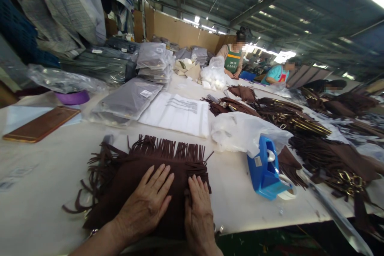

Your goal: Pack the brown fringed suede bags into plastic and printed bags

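A dark brown fringed bag [120, 192] lies flat on the white table in front of me, its fringe spread along the far and left edges. My left hand [147, 200] rests palm down on the middle of it, fingers stretched out. Near the bag's right side, my right hand [198, 212] presses down with its fingers straight and close to the fringe there. The palms hide part of the bag's surface. A small bit of metal shows at its lower left edge.
A blue tape dispenser [265, 172] stands to the right, beside crumpled plastic [246, 128]. Brown fringed bags with gold hardware [351, 180] pile up farther right. A phone [42, 123], a purple tape roll [72, 97] and bagged goods [129, 98] lie left. Two co-workers [232, 62] stand beyond.
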A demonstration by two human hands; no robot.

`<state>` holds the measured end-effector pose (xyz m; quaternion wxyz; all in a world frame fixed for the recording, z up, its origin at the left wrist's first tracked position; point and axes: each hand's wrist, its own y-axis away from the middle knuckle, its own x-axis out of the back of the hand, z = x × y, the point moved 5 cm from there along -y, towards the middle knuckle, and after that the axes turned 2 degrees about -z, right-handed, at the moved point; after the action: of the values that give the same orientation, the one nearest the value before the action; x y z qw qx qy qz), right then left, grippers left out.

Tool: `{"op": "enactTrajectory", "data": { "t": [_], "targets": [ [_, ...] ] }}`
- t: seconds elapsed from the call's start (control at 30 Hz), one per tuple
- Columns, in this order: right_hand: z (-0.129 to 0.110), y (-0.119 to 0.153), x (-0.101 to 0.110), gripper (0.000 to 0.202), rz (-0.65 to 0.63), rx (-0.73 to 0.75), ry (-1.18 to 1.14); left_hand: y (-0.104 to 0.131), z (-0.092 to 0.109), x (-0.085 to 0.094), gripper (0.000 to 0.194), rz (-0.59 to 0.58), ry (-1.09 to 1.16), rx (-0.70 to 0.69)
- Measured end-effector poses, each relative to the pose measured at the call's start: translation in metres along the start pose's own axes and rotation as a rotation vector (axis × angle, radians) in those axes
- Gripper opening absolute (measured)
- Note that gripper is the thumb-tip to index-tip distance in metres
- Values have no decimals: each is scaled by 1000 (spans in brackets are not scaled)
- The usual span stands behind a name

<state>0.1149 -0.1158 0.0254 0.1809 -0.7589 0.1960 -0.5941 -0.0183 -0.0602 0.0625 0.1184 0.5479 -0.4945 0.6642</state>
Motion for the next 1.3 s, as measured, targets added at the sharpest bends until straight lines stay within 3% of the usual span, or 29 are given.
{"op": "enactTrajectory", "data": {
  "t": [0.13, 0.33, 0.47, 0.57, 0.7, 0.83, 0.9, 0.97, 1.07, 1.3],
  "targets": [
    [-12, 3, -8, 45, -28, -24, 19, 1, 0, -1, 37, 15, 6, 2],
    [-12, 2, -8, 54, 75, -138, -126, 1, -1, -1, 37, 35, 33, 15],
    [-26, 4, -11, 76, 31, -47, -175, 2, -1, -1, 36, 37, 43, 3],
    [-34, 6, -4, 80, -38, 43, -335, 3, -1, -1, 36, 37, 55, 1],
    [-33, 2, 27, 70, -101, 249, -549, 3, -2, -1, 37, 33, 58, 1],
    [10, -14, 51, 48, 13, 112, -366, 2, -1, 0, 36, 9, 29, 8],
    [28, -21, 49, 39, 20, 53, -248, 1, -1, 1, 37, 5, 24, 17],
    [33, -27, 39, 33, -36, 98, -154, 1, -1, 1, 37, 4, 28, 31],
    [31, -31, 22, 26, -108, 159, -48, 2, -1, 1, 37, -4, 39, 28],
    [11, -40, 13, 24, -27, 160, -125, 2, -2, 3, 37, -1, 35, 11]
  ]
}}
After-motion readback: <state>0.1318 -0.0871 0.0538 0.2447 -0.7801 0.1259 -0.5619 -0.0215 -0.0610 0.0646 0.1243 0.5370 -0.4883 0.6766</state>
